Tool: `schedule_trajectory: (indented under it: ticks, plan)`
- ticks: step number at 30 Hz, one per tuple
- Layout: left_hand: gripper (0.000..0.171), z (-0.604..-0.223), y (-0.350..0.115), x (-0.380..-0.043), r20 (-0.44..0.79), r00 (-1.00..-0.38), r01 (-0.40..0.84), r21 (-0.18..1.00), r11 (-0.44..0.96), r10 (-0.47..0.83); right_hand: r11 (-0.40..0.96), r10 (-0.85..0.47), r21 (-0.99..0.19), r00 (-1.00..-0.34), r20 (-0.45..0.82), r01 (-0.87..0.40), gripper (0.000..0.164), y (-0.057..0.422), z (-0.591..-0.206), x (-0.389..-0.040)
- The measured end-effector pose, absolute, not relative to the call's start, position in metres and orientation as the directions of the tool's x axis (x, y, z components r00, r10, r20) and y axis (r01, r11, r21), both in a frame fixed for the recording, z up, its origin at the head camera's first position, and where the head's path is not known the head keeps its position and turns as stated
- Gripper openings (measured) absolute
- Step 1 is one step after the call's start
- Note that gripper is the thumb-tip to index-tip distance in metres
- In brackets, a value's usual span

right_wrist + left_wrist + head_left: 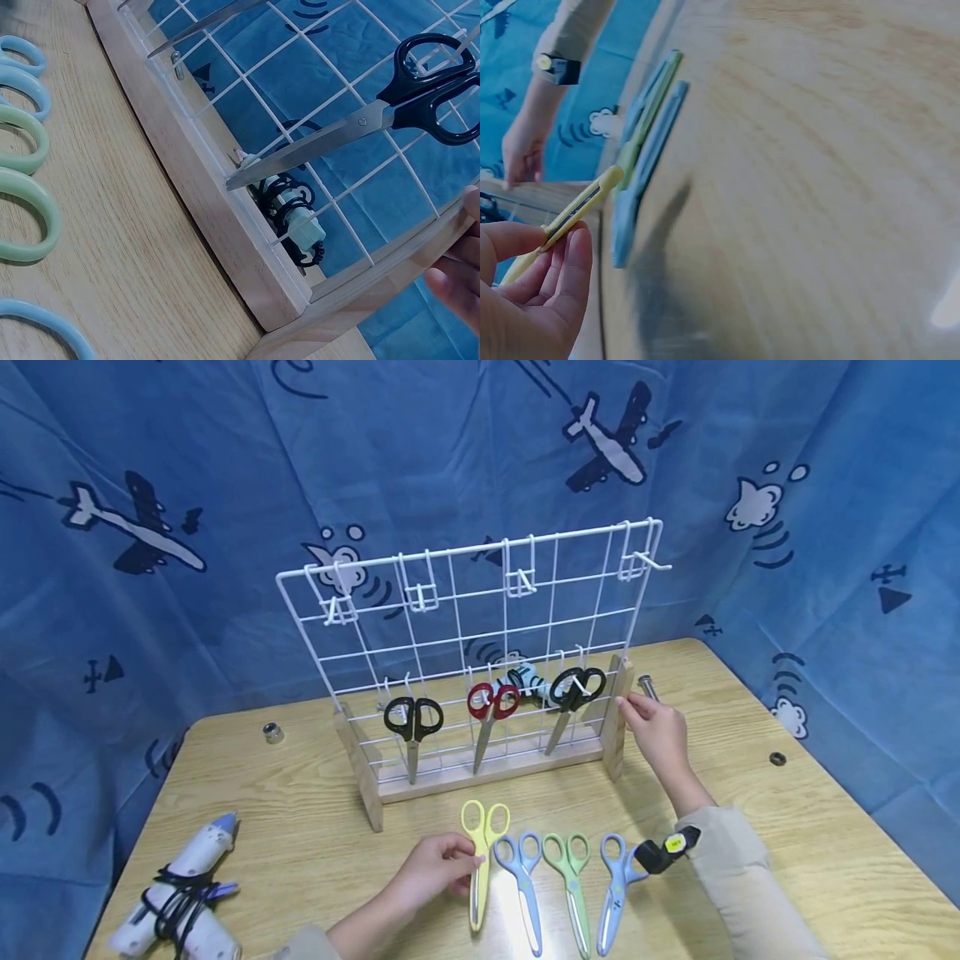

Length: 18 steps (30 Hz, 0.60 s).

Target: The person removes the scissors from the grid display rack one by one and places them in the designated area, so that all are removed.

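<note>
My left hand (pixel 442 866) pinches a pair of yellow scissors (pixel 480 843) between thumb and fingers, handles toward the rack. In the left wrist view the yellow scissors (pixel 585 196) are seen edge-on, lifted off the table. My right hand (pixel 660 727) grips the right wooden upright (pixel 617 727) of a white wire rack (pixel 465 635); fingertips also show on that post in the right wrist view. Hanging from the rack's lower hooks are black scissors (pixel 413 718), red-handled scissors (pixel 492 702) and another black pair (pixel 576 691). Blue scissors (pixel 525 877), green scissors (pixel 573 877) and more blue scissors (pixel 617 885) lie nearby.
Along the rack's top sit several white hooks (pixel 422 597) with nothing hanging on them. A white device wrapped in black cord (pixel 180 893) lies at the left. Metal nuts (pixel 273 732) and a bolt (pixel 647 687) are on the table. Behind the rack lies a light-blue corded object (pixel 532 681).
</note>
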<state>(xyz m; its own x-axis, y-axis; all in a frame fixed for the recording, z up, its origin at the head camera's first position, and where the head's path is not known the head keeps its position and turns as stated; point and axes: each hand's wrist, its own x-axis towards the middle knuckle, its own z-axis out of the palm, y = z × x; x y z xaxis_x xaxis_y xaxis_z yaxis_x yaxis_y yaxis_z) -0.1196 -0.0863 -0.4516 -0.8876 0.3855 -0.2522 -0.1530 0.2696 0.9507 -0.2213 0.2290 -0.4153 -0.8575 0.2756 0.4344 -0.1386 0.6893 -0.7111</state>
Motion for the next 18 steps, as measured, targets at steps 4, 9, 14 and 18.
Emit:
schedule_trajectory:
  ticks: [4,9,14,18]
  plan:
    - [0.021,-0.460,-0.086,-0.117,-0.283,-0.877,-0.181,0.943,0.279,0.389,0.687,0.281,-0.714,-0.857,0.432,-0.134,0.029,0.230,-0.415,-0.222]
    - [0.020,-0.465,-0.087,-0.113,-0.334,-0.862,-0.230,0.928,0.293,0.382,0.684,0.271,-0.716,-0.862,0.427,-0.139,0.030,0.230,-0.416,-0.222]
    - [0.019,-0.468,-0.086,-0.111,-0.360,-0.848,-0.253,0.920,0.301,0.389,0.680,0.268,-0.721,-0.871,0.412,-0.131,0.032,0.230,-0.416,-0.222]
    - [0.017,-0.473,-0.084,-0.111,-0.367,-0.843,-0.265,0.919,0.291,0.392,0.674,0.274,-0.729,-0.875,0.400,-0.122,0.033,0.230,-0.416,-0.221]
